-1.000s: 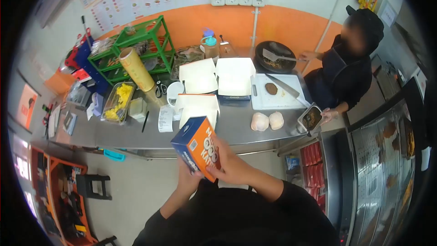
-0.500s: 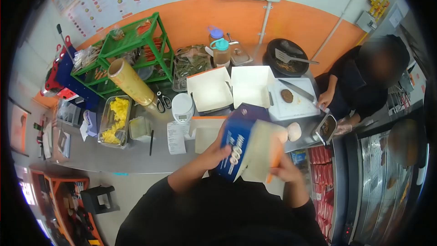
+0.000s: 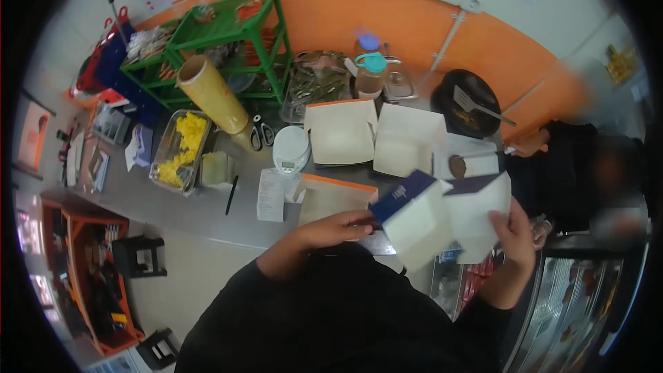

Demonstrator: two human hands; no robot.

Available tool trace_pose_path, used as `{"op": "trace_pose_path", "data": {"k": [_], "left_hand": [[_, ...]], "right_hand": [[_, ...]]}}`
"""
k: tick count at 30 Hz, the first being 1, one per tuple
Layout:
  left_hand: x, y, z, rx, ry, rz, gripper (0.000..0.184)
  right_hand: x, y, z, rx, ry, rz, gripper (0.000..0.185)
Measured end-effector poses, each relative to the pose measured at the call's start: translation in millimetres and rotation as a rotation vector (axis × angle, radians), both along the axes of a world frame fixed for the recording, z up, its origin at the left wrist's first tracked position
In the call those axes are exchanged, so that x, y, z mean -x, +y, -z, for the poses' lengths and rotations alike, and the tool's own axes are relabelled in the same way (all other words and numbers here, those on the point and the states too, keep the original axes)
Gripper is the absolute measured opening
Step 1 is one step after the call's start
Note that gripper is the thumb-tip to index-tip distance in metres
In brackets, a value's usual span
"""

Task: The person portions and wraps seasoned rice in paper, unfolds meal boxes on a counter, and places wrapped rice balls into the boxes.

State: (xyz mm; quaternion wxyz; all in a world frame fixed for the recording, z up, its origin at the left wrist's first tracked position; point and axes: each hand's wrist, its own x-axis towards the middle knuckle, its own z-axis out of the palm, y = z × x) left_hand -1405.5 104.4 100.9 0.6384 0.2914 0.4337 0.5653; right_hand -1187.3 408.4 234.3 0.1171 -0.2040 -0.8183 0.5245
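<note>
A cardboard food box [image 3: 416, 231], dark blue outside and pale inside, is held in the air above the counter's front edge, its lid folded open. My right hand [image 3: 514, 233] grips the pale panel on its right, thumb on the inner face. At the box's dark blue left corner, the fingers of my left hand [image 3: 338, 229] are closed on the edge; the fingertips are partly hidden. Just behind stand two open boxes, the left one [image 3: 340, 144] and the right one [image 3: 406, 148]. Another open box with an orange edge [image 3: 338, 193] lies nearest my left hand.
A kitchen scale [image 3: 291, 150], receipts [image 3: 271, 197], scissors [image 3: 262, 132] and a tray of yellow food [image 3: 183, 152] lie leftward. Behind are a green rack [image 3: 228, 34], bottles [image 3: 371, 72] and a pan with a spatula [image 3: 469, 103]. A co-worker [image 3: 587, 173] stands right, beside a white board [image 3: 483, 159].
The box has moved right and turned, so its pale inside shows and its printed blue side no longer does. Its lid has swung open. My right hand has moved right; the view has shifted.
</note>
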Motion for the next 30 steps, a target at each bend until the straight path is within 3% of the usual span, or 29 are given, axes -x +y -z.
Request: {"op": "trace_pose_path", "data": {"k": [1,2,4,5,6,8,11,14,18,26,28,29,30], "left_hand": [[1.2,-10.7,-0.1,0.079,0.292,0.007,0.049],[-0.2,-23.1,3.1,0.09,0.284,-0.015,0.049],[-9.0,-49.5,14.3,0.395,0.84,-0.049,0.038],[-13.6,-61.0,36.3,0.304,1.149,-0.179,0.034],[-18.7,-66.2,48.0,0.316,1.143,-0.188,0.034],[-27.2,-72.9,65.8,0.262,1.498,-0.364,0.026],[-32.5,-68.6,107.2,0.346,1.628,-0.398,0.017],[-35.5,-55.9,107.6,0.358,1.562,-0.547,0.008],[-26.2,-47.0,107.7,0.316,1.605,-0.654,0.01],[-27.8,-53.6,127.9,0.287,1.625,-0.503,0.014],[-28.5,-57.9,127.8,0.269,1.615,-0.487,0.017],[-29.1,-61.8,126.5,0.23,1.608,-0.468,0.021],[-29.8,-66.8,117.1,0.239,1.605,-0.466,0.021]], "right_hand": [[2.3,11.3,-13.9,-0.111,-0.121,-0.085,0.026],[6.8,19.3,-25.5,-0.224,-0.239,-0.168,0.022],[29.6,15.8,-25.1,-0.27,-0.301,-0.184,0.019],[40.1,17.7,-10.5,-0.272,-0.302,-0.244,0.018],[50.2,19.9,5.8,-0.276,-0.303,-0.306,0.018],[73.7,24.3,38.5,-0.275,-0.255,-0.383,0.018],[113.7,31.1,73.5,-0.364,-0.3,-0.517,0.019],[143.8,34.8,92.0,-0.434,-0.271,-0.557,0.019],[170.8,22.7,96.7,-0.427,-0.373,-0.594,0.02],[171.7,18.5,114.4,-0.602,-0.336,-0.61,0.02],[167.1,17.5,113.0,-0.766,-0.462,-0.565,0.02],[164.3,18.9,117.7,-0.767,-0.515,-0.555,0.031],[162.0,8.6,113.1,-0.762,-0.516,-0.562,0.031]]}}
